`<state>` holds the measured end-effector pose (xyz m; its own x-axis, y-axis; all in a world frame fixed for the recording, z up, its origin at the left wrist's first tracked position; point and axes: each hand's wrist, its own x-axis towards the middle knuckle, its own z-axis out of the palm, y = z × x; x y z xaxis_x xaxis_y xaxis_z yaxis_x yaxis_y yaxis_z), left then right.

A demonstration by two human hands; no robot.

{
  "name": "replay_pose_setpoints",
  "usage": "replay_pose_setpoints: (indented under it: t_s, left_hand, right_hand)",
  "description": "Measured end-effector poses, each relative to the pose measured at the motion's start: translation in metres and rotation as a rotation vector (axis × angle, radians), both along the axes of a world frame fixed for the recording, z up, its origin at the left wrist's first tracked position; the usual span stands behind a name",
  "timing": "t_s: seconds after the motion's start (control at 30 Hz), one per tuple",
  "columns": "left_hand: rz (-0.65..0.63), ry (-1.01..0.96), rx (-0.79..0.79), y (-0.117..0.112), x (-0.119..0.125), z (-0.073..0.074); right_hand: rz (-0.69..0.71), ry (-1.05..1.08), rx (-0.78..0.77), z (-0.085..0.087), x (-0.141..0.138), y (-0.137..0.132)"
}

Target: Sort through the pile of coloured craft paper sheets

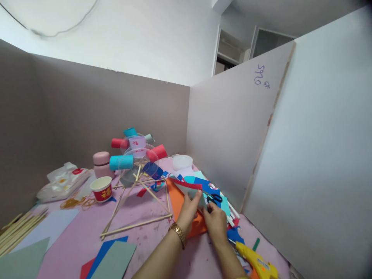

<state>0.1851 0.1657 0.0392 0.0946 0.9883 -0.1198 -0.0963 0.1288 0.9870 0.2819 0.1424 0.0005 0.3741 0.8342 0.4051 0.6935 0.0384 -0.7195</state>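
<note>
The grey sheet (183, 188), red showing along its far edge, is over the orange paper (175, 200). My left hand (188, 213) pinches it between thumb and fingers; my right hand (215, 221) is closed at its near edge. Scissors (216, 198) lie just beyond, a stick frame (136, 225) leftward, a yellow glue gun (255, 259) rightward.

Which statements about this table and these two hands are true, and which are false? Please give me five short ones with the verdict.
1. The left hand holds grey paper. True.
2. The right hand holds the scissors. False: the scissors lie on the table side, just beyond that hand, among paper scraps.
3. A gold bracelet is on the left wrist. True.
4. The red and white cup is upside down. False: the cup stands upright, its opening up.
5. The yellow glue gun lies to the right of both hands. True.
</note>
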Motion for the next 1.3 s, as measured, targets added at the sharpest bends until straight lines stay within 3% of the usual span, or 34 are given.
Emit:
replay_pose_setpoints:
  t_s: [0.27,0.53,0.77,0.9,1.1,1.3]
  left_hand:
    - [-0.138,-0.276,-0.036,-0.002,-0.02,0.002]
    - [-0.249,-0.399,0.017,-0.008,-0.031,0.0]
    - [-0.2,-0.247,0.039,-0.008,-0.032,-0.008]
    - [-0.191,-0.139,0.027,-0.01,-0.034,-0.013]
    - [-0.069,0.002,-0.044,-0.01,-0.047,-0.03]
    - [-0.035,0.056,-0.121,-0.013,-0.051,-0.036]
  right_hand:
    - [0.165,0.023,-0.047,0.01,-0.006,-0.004]
    - [0.205,0.089,-0.06,0.011,0.001,-0.003]
    - [0.168,0.006,-0.035,0.006,-0.002,-0.002]
    - [0.064,-0.029,-0.022,-0.002,-0.001,0.001]
    - [-0.07,0.01,0.003,-0.009,0.007,0.007]
    - [-0.078,0.068,0.01,-0.012,0.01,0.008]
